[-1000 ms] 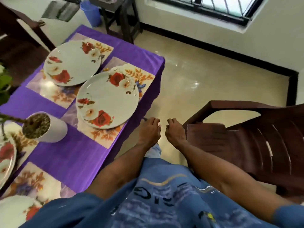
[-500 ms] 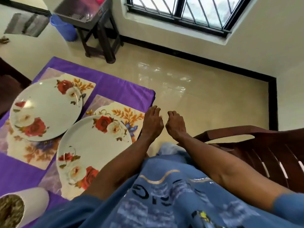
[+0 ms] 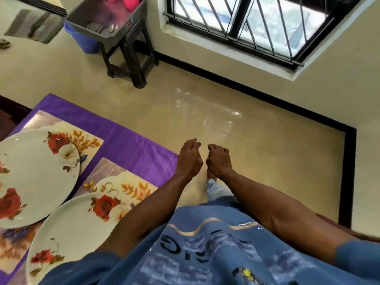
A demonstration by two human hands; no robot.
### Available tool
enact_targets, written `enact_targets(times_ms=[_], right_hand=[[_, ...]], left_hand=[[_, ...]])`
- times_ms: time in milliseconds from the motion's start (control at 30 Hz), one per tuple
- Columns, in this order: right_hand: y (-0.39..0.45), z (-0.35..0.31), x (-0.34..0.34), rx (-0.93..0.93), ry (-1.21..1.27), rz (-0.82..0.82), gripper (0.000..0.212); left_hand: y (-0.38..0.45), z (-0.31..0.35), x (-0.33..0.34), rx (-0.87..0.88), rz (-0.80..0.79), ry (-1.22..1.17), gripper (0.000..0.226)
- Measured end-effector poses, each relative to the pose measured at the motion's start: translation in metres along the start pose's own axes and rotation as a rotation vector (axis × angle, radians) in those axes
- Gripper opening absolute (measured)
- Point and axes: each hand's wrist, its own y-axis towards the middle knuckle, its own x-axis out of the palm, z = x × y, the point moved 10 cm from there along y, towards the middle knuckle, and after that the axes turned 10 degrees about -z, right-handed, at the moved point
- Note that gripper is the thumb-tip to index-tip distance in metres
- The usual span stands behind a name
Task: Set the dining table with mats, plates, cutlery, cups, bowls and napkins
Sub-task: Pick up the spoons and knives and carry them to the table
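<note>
Lying at the far left, a flowered plate (image 3: pixel 30 179) rests on a floral mat (image 3: pixel 86 138) spread over the purple tablecloth (image 3: pixel 131 145). Just beside it and nearer the person, a second flowered plate (image 3: pixel 82 229) sits on its own floral mat (image 3: pixel 115 175), and the left forearm crosses above that plate's near edge. Farther back, against the wall, a dark tray (image 3: pixel 107 19) stands on a black stool (image 3: pixel 131 52); some metal cutlery (image 3: pixel 108 29) lies inside it and two pink cups (image 3: pixel 130 3) stand at its far end, with a blue bucket (image 3: pixel 82 42) on the floor behind the stool. Past the table's corner, the left hand (image 3: pixel 190 159) hangs over the tiled floor (image 3: pixel 246 145), fingers loosely curled and holding nothing. The right hand (image 3: pixel 219 161) hangs just beside it, the two hands close together, also loosely curled and grasping nothing. A barred window (image 3: pixel 257 25) is set in the wall at the upper right.
</note>
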Motion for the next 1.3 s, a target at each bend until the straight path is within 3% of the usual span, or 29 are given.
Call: enact_targets(times_ms=[267,467,733,933,1167,1300], right_hand=[[0.124,0.071,-0.09,-0.064,-0.039,-0.067,0.034],[0.215,0.063,-0.147,-0.134,-0.114,-0.081,0.03],[0.317,-0.029,-0.177,-0.231,-0.14,-0.106,0.028],[0.403,-0.111,-0.185,-0.262,-0.122,-0.145,0.031],[0.512,-0.267,-0.243,-0.267,0.03,-0.075,0.028],[0.542,-0.339,-0.242,-0.265,0.122,-0.104,0.032]], left_hand=[[0.136,0.013,0.029,-0.203,-0.186,0.113,0.04],[0.224,0.022,0.0,-0.261,-0.143,0.157,0.035],[0.284,-0.067,-0.081,-0.479,-0.062,0.195,0.037],[0.341,-0.165,-0.149,-0.543,-0.068,0.215,0.043],[0.401,-0.296,-0.299,-0.591,-0.044,0.209,0.044],[0.424,-0.349,-0.345,-0.598,-0.08,0.208,0.043]])
